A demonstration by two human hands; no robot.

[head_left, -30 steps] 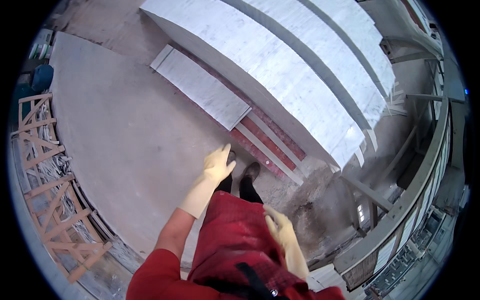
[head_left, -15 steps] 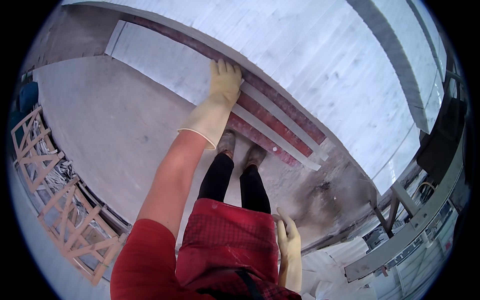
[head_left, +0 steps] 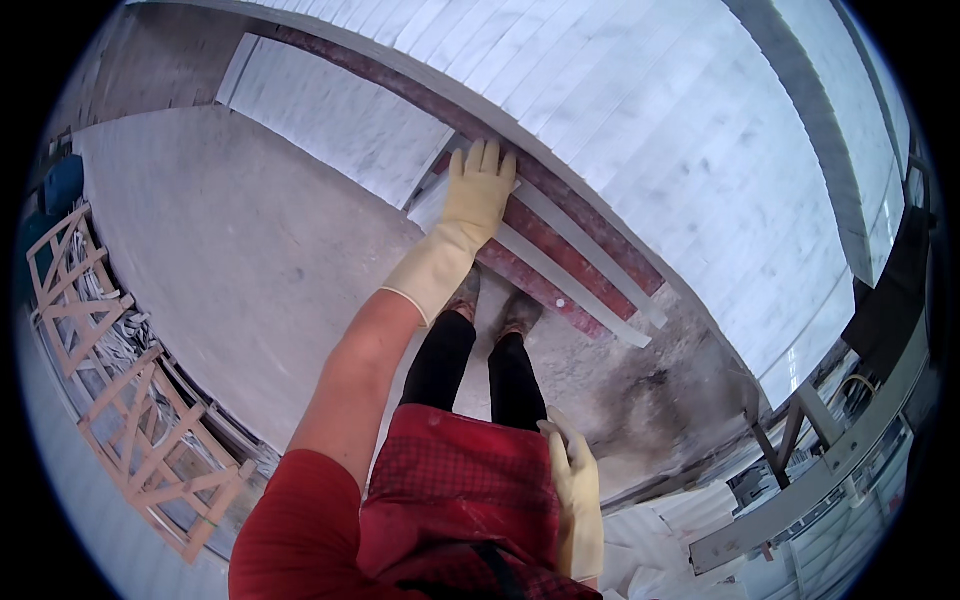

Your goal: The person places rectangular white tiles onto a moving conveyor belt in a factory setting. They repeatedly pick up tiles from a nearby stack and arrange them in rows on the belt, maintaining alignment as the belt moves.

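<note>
My left hand (head_left: 482,195), in a pale yellow rubber glove, reaches forward with its fingers stretched out. It rests flat on a narrow white piece (head_left: 428,208), mostly hidden beneath the palm. A dark gap separates that piece from a row of white grey-veined pieces (head_left: 330,105) farther left. On the right, two pale strips (head_left: 575,235) run along a red-brown support (head_left: 560,248) under the hand. My right hand (head_left: 573,462), gloved alike, hangs beside the red checked apron (head_left: 455,455). Its fingers are partly extended and apart, with nothing seen in them.
A large surface of white veined strips (head_left: 640,120) spans the far side, its edge close to my left hand. Wooden crates (head_left: 150,430) holding pale scraps stand at the left. A grey metal beam (head_left: 800,490) is at the lower right. My feet stand on the dusty floor (head_left: 280,250).
My left hand has slid to the right along the support. A gap now shows between the row of white pieces and the piece under my palm. My right hand stays at my side.
</note>
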